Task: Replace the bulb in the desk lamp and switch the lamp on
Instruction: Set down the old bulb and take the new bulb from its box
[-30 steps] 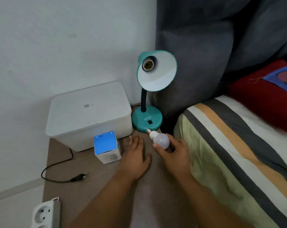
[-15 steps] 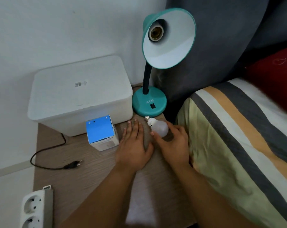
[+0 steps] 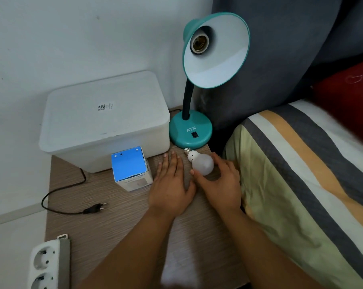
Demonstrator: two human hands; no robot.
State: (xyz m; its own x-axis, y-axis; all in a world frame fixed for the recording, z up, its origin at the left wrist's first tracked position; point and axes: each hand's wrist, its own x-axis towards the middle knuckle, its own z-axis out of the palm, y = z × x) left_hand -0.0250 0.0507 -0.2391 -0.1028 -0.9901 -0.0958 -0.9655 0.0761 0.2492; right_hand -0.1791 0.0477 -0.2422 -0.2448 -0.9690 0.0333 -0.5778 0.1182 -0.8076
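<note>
A white bulb (image 3: 202, 164) is cupped in the right hand (image 3: 219, 184), the fingers curled around its round glass end while its screw cap points up and away toward the base of the teal desk lamp (image 3: 190, 132). The glass is presumably gripped so that the threaded end is left free for fitting. The left hand (image 3: 170, 185) is laid flat on the wooden counter (image 3: 118, 222), palm down and fingers loosely together, holding nothing; it is probably rested there for steadiness. The lamp's shade is tilted toward the viewer, and its socket (image 3: 199, 42) is seen empty, so the old bulb is judged to be already out. A small blue-topped carton (image 3: 130, 170), likely the bulb's packaging, stands just left of the left hand, in front of a lidded white box (image 3: 103, 119). The lamp's plug (image 3: 95, 208) lies loose on the counter, apart from the power strip (image 3: 48, 263) at the near edge, so it must be plugged in before the rocker switch (image 3: 194, 134) on the base can light anything. A striped bed (image 3: 301, 174) borders the counter on the right.
</note>
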